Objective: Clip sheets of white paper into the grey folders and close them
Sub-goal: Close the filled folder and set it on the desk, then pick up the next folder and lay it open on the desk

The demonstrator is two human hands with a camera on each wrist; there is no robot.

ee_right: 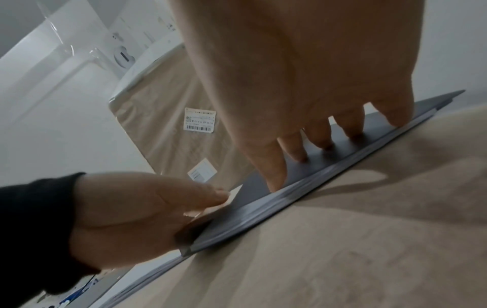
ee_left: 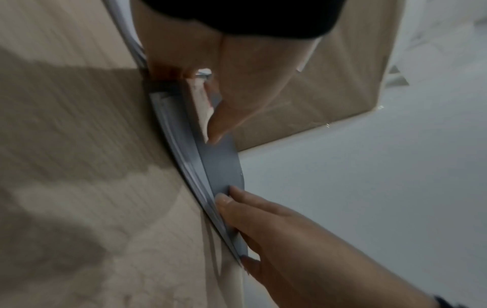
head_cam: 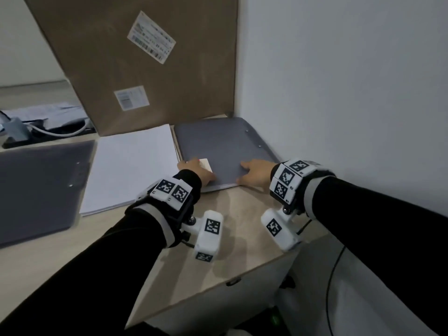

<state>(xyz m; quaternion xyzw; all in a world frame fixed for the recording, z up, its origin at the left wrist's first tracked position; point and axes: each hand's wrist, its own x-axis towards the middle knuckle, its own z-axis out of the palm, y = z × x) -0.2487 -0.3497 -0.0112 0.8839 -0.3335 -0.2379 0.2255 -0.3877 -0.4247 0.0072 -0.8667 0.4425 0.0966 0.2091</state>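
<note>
On the far left of the surface (head_cam: 242, 214) I can see a grey folder (head_cam: 41, 187) lying flat with its cover down; whether it holds paper I cannot tell. Just right of it sits the stack of white paper (head_cam: 131, 163), squared up and untouched, so there are plainly more sheets left to file. Behind both leans a large cardboard box (head_cam: 135, 61).

Next comes my left hand (head_cam: 197, 170), resting on the near left corner of the second grey folder (head_cam: 223, 146). Its thumb and fingers pinch a small pale slip (head_cam: 206, 164) against the cover there; I cannot tell what the slip is.

My right hand (head_cam: 255, 174) is at the folder's near right corner, fingers (ee_right: 297, 150) spread and straight, tips pressing down on the cover, gripping nothing. From the wrist views white sheet edges show between the covers, so I judge this folder loaded and just about closed. What remains, as I read it, is to let go of this one and go on with the paper left in the stack.
</note>
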